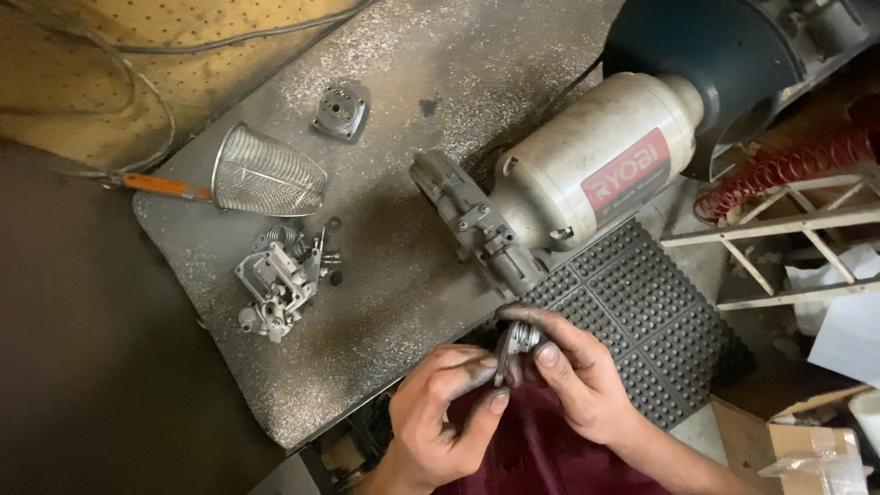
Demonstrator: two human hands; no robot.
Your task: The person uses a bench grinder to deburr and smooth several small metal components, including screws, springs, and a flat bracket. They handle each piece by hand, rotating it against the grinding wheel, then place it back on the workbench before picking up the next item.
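Metal, small and round, the grey machine part (521,339) is pinched between the closed, grimy left hand (449,403) and right hand (573,376) at six o'clock of the speckled grey table (385,302), judged light, rigid, greasy, best gripped by its rim.

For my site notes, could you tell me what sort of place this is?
Most likely a small repair workshop: a bench grinder on a gritty metal table, a dismantled carburettor, and grease-blackened hands holding a small metal part.
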